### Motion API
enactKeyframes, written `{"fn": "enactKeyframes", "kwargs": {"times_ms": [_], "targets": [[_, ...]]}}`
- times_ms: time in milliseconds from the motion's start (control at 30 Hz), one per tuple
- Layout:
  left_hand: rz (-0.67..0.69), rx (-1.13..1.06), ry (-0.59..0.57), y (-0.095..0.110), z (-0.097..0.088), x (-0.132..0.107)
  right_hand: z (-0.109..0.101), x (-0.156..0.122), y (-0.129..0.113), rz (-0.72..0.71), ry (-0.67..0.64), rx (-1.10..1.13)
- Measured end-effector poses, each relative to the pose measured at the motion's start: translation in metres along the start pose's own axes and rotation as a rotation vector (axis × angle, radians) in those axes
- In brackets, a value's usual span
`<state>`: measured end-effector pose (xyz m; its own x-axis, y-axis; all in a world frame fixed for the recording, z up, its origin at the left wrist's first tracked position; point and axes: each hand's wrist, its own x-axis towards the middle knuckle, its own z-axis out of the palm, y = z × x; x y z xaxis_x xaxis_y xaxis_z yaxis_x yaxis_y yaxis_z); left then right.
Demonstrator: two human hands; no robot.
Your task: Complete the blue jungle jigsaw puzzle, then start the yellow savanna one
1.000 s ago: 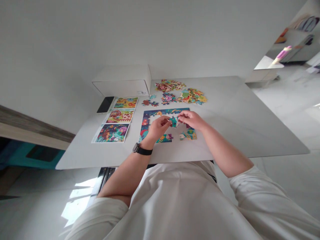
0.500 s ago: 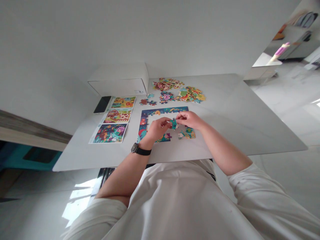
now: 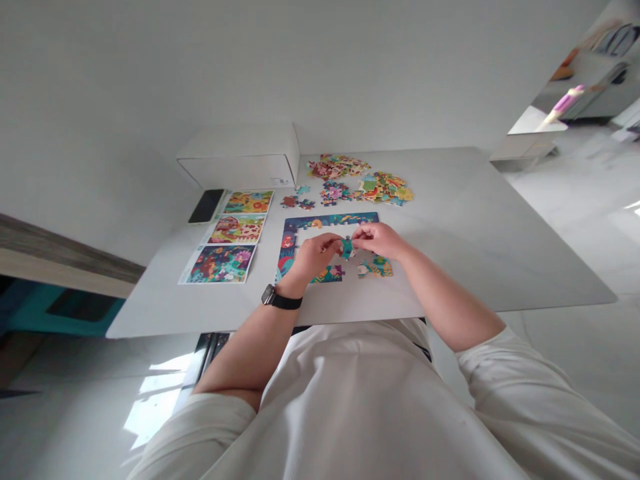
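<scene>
Both forearms reach in over the near edge of the table [image 3: 480, 260], and the left hand [image 3: 313, 257] and right hand [image 3: 377, 240] meet, fingertips pinched together on a teal jigsaw piece [image 3: 347, 248] over the white gap inside the partly built puzzle border [image 3: 325, 222]. Open tabletop runs to the right edge (loose pieces [image 3: 383, 189] lie toward the far edge).

Home-like room: jigsaw puzzle [image 3: 325, 221] on white table [image 3: 475, 227], glossy tiled floor [image 3: 575, 200].
</scene>
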<state>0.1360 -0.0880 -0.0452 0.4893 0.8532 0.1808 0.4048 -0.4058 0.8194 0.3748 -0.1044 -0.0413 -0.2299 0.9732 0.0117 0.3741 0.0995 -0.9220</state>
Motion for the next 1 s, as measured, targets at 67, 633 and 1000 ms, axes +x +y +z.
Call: {"fn": "enactKeyframes", "kwargs": {"times_ms": [67,633,1000], "targets": [[-0.009,0.04,0.026,-0.004,-0.004,0.0,0.006,0.002,-0.002,-0.003,-0.003,0.01],[-0.103,0.091,-0.029,-0.015,-0.026,-0.008,0.039,0.018,0.0,0.002,0.007,-0.195],[-0.096,0.39,-0.11,-0.011,-0.029,-0.008,0.042,0.013,-0.019,-0.015,-0.044,-0.479]]}}
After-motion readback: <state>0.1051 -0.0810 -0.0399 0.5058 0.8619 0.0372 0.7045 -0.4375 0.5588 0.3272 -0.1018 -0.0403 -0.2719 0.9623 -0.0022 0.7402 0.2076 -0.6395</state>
